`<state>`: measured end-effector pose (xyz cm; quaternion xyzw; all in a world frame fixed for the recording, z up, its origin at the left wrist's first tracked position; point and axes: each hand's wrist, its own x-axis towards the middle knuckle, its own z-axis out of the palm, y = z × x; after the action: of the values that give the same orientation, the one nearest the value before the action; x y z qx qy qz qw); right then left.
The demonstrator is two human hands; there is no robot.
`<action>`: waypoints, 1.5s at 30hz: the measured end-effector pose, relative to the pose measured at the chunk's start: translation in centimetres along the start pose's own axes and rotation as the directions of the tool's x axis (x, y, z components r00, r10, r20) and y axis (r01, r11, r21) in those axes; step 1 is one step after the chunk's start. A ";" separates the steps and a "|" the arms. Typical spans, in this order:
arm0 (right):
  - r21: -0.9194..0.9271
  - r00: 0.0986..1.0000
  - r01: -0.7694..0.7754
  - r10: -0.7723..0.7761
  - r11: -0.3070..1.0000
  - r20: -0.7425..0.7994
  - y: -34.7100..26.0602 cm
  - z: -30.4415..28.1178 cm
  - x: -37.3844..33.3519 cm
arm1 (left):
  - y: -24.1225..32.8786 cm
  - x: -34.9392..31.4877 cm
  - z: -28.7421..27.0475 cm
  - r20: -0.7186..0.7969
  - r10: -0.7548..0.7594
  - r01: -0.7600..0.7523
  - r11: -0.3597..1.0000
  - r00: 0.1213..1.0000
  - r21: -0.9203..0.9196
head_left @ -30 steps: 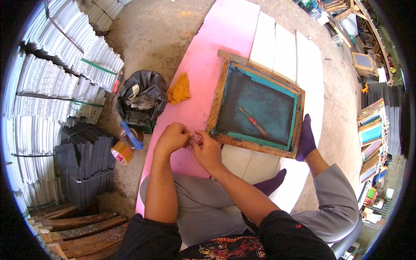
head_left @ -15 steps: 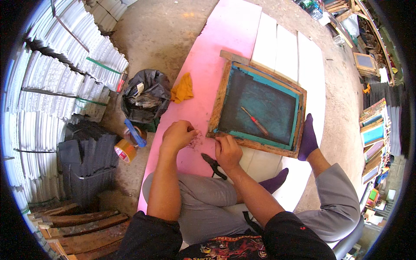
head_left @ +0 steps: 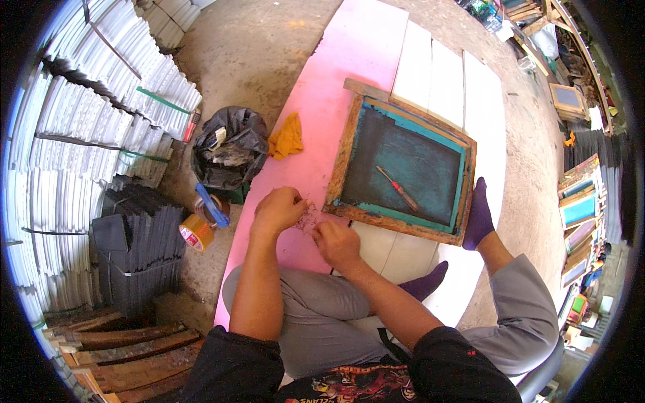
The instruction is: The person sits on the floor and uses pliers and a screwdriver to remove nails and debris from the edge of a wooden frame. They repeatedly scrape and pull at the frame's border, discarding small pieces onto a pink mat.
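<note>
Small dark, thread-like scraps [head_left: 310, 216] lie scattered on the near part of a long, flat pink board [head_left: 322, 111], between the person's two hands. The bare left hand [head_left: 277, 210] is just left of the scraps, its fingers curled inward in a narrow shape; whether they pinch anything I cannot tell. The bare right hand [head_left: 337, 243] is at the near right edge of the scraps, its fingers bunched close together; the fingertips hide whatever may be between them.

To the right and farther off, a rectangular wooden frame [head_left: 403, 226] with a dark, teal-edged mesh lies flat, partly on the pink board and partly on smooth white panels [head_left: 445, 87]. A slim tool with a red handle [head_left: 400, 191] rests slantwise on the mesh. A foot in a dark purple sock [head_left: 478, 216] is just beside the frame's right side.

Beyond the left hand, a crumpled orange cloth [head_left: 287, 138] lies by the board's left edge. Left of it is an open black plastic bag [head_left: 247, 168], with a blue tape dispenser [head_left: 213, 207] nearer. Farther left are strapped black sheets [head_left: 144, 245] and tall stacks of white sheets [head_left: 77, 158].
</note>
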<state>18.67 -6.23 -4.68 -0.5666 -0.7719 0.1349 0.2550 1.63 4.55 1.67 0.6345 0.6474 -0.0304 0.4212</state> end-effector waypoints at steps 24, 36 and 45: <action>-0.221 0.997 0.009 -0.027 0.975 -0.078 2.8 -3.3 1.6 | -0.3 0.2 0.7 0.073 0.108 -0.092 0.976 0.991 -0.197; -0.342 0.979 0.069 -0.130 0.937 -0.159 3.2 -2.0 1.1 | -0.6 0.3 0.9 0.004 0.176 -0.172 0.967 0.984 -0.188; -0.237 1.000 0.013 -0.011 0.971 0.011 1.8 -1.5 1.2 | -0.5 0.0 0.3 -0.062 0.232 -0.236 0.969 0.971 -0.069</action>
<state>20.63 -4.62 -4.04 -0.5878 -0.7870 0.0428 0.1826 1.31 4.27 1.24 0.6904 0.5799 0.0612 0.4282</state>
